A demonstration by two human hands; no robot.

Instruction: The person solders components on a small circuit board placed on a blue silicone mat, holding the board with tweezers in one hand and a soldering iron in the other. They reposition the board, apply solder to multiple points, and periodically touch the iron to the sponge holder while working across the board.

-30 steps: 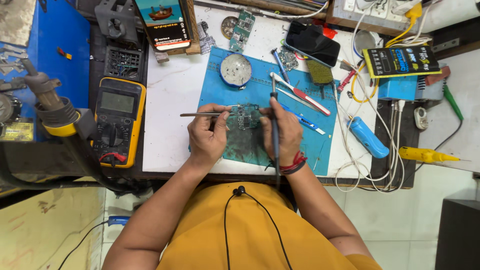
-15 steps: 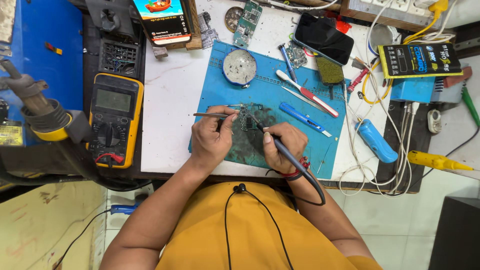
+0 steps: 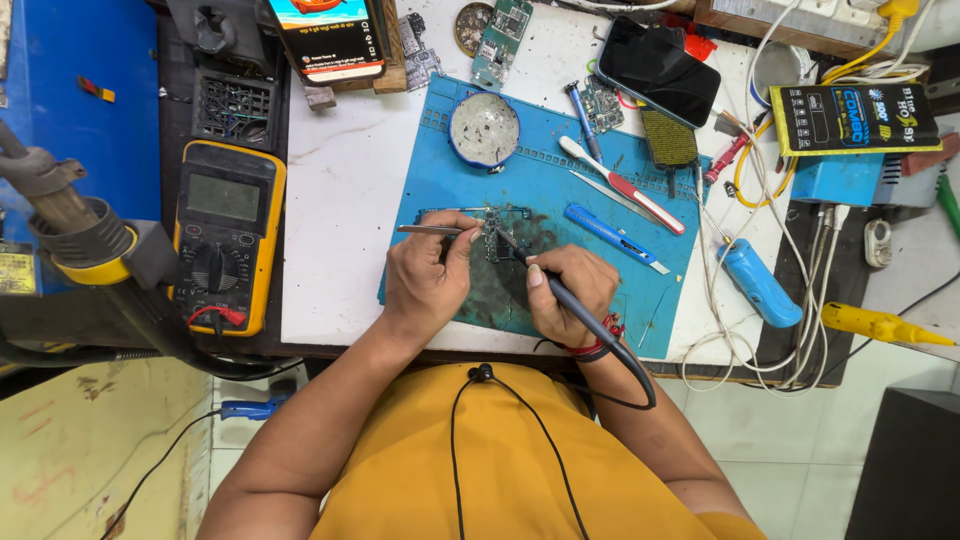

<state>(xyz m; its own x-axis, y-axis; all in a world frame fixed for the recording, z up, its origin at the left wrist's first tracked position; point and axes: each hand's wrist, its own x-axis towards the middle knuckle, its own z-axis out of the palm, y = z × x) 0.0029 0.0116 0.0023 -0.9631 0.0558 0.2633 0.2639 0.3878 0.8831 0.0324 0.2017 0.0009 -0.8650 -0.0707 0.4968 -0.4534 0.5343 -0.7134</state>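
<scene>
Head view: since half a second ago the camera has drifted slightly and both hands have barely shifted; the iron tip has settled onto the board, where a second ago the right hand held the iron more upright, its cable running straight down.

The left hand (image 3: 428,272) is closed on tweezers (image 3: 432,230), whose long axis runs 9 to 3 o'clock, tips pointing at the board (image 3: 492,232). The right hand (image 3: 572,290) is clamped on a soldering iron (image 3: 560,296), which slants from 4 o'clock up to 10 o'clock, its tip touching the board. The board lies on the blue mat (image 3: 600,260), at 12 o'clock of both hands, between their fingertips; its long axis runs 9 to 3. The left hand is a little nearer.

On the tabletop (image 3: 340,190), a yellow multimeter (image 3: 226,236) sits at 9 o'clock of the mat, a round tin (image 3: 484,128) at 12, a blue cutter (image 3: 612,236) at 3.
</scene>
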